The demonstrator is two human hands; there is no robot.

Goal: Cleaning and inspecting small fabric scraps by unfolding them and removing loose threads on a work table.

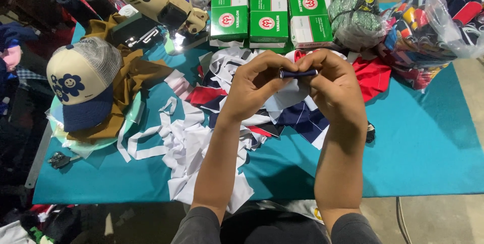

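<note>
Navy fabric strip, centre frame, is pinched closed at each end by left hand and right hand; probably light, soft and limp, best held by its ends. Beyond: scraps, cap, green boxes.

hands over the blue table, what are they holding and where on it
Both hands, left hand and right hand, pinch a small dark blue rolled strip, one at each end.

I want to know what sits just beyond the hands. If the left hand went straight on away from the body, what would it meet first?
Likely the green and white boxes at the table's far edge. The left hand, sharing a dark blue strip with the right hand, is raised above the cloth scraps, so depth is uncertain.
</note>
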